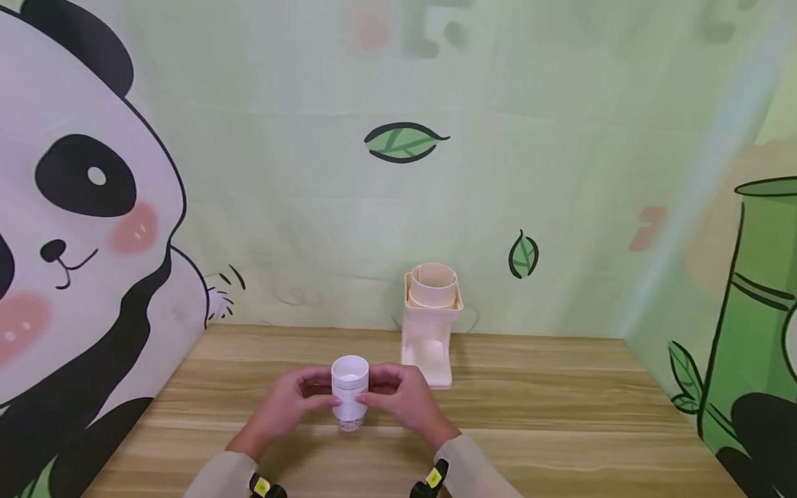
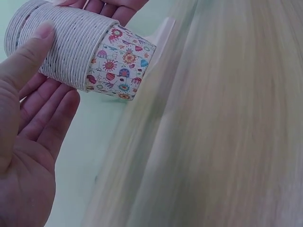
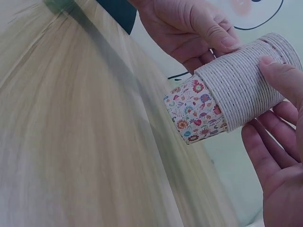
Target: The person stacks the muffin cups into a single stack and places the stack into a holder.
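A stack of nested paper cups [image 1: 349, 395] is held above the table, open end up in the head view. Colourful flower prints cover the exposed wall of the lowest cup [image 2: 120, 64], while only the white rims of the others show. My left hand [image 1: 291, 401] grips the stack from its left side, thumb [image 2: 34, 47] on the near face and fingers behind. From the right, my right hand [image 1: 407, 401] holds the same stack, its thumb [image 3: 279, 73] pressed along the rims. Parts of both hands' fingers are hidden behind the cups in the head view.
Behind the hands, a pale pink stand [image 1: 429, 346] with a round tube [image 1: 434, 286] at its top stands on the wooden table [image 1: 548, 408]. A printed backdrop [image 1: 299, 173] with a panda and leaves rises along the table's back and sides.
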`<state>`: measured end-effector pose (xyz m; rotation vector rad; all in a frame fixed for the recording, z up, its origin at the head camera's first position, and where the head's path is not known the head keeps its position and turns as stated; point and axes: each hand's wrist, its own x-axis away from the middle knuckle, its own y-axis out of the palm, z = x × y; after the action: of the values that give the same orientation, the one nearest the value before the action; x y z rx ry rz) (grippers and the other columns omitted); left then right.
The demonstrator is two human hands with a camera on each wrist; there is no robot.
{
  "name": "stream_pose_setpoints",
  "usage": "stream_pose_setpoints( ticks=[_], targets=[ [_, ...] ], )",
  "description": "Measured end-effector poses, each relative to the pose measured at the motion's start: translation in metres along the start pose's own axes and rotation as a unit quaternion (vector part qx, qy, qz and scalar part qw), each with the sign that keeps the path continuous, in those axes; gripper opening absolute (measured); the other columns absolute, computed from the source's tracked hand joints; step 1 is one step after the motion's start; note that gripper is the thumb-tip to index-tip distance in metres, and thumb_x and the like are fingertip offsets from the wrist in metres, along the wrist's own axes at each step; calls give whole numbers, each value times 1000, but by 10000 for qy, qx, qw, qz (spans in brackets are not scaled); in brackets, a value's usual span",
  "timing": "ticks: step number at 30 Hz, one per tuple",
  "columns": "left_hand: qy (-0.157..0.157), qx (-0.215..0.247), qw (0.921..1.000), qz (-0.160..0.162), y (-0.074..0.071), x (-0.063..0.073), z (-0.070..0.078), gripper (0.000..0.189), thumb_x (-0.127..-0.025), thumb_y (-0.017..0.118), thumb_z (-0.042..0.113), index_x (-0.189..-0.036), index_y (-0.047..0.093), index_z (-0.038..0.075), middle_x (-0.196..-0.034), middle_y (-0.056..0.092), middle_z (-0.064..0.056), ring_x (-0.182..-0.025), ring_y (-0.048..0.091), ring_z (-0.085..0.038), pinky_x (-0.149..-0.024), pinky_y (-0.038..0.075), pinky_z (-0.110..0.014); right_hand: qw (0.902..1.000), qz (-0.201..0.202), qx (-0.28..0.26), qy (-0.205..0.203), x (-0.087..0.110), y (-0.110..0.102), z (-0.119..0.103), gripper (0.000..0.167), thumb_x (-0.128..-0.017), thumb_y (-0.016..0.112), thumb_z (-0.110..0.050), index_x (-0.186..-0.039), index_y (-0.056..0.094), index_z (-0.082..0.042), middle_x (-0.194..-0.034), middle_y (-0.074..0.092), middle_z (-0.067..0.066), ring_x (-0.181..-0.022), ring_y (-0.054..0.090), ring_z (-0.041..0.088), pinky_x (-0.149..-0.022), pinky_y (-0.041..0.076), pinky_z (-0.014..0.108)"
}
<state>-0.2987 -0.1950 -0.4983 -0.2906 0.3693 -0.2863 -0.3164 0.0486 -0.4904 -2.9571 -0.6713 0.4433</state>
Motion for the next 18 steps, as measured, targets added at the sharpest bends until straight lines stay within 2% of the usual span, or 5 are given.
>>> stream_pose_setpoints(
  ticks=[7,12,18],
  targets=[
    [231,71,9997,-81,7,-6,10,39,-88,80,11,-122,68,-3,-116,72,-22,-100,72,-11,-91,60,-26,10000,7,-60,-17,7,-11,-8,37,-83,85,-10,-117,74,-2,-117,75,19,-103,75,25,-89,62,29],
    [343,31,9994,-66,12,-13,18,37,-88,81,13,-120,69,-2,-114,74,-20,-98,73,-13,-89,61,-27,9999,84,-57,-37,9,-19,-17,36,-83,86,-9,-116,74,-1,-115,75,19,-100,75,20,-88,62,30],
    [284,48,9996,-33,18,-23,34,38,-86,83,14,-119,70,0,-113,75,-18,-98,74,-19,-89,61,-30,9997,157,31,-168,11,-33,-27,37,-83,85,-9,-116,74,1,-116,75,21,-100,75,21,-89,62,31]
  ],
)
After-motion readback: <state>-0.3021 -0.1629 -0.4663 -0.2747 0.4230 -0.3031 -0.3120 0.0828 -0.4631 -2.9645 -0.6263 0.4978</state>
